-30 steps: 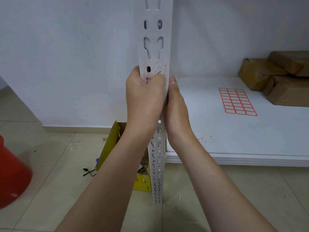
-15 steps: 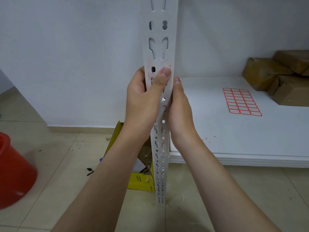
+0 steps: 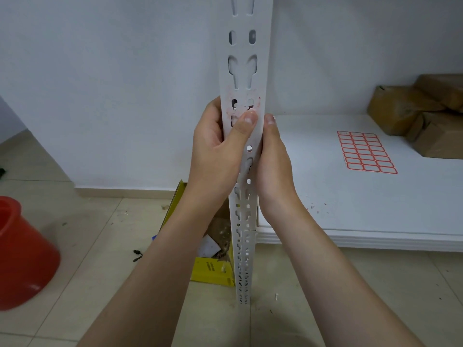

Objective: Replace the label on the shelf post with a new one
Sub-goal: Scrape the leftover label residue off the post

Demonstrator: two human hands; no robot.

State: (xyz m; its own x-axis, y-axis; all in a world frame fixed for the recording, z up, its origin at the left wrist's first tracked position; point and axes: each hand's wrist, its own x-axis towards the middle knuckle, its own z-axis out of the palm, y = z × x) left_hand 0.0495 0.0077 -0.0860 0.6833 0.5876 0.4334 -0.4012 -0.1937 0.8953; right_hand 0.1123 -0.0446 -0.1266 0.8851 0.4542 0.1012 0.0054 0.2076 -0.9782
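Observation:
A white slotted shelf post (image 3: 244,58) stands upright in the middle. Reddish residue of an old label (image 3: 246,102) stains it just above my hands. My left hand (image 3: 220,151) grips the post from the left, its thumb pressed across the front just under the residue. My right hand (image 3: 273,159) lies along the post's right edge, thumb up against it; its fingers are hidden behind the post. A sheet of red-bordered blank labels (image 3: 365,152) lies flat on the white shelf board (image 3: 350,216) to the right.
Brown cardboard boxes (image 3: 423,113) sit at the shelf's back right. An open yellow box (image 3: 213,269) with scraps stands on the tiled floor behind the post. A red bucket (image 3: 22,254) is at the left. Small flecks of debris (image 3: 318,206) lie on the shelf board.
My left hand has shifted from covering the post front to gripping its left side, with the thumb now lower under the residue. The view has moved slightly left.

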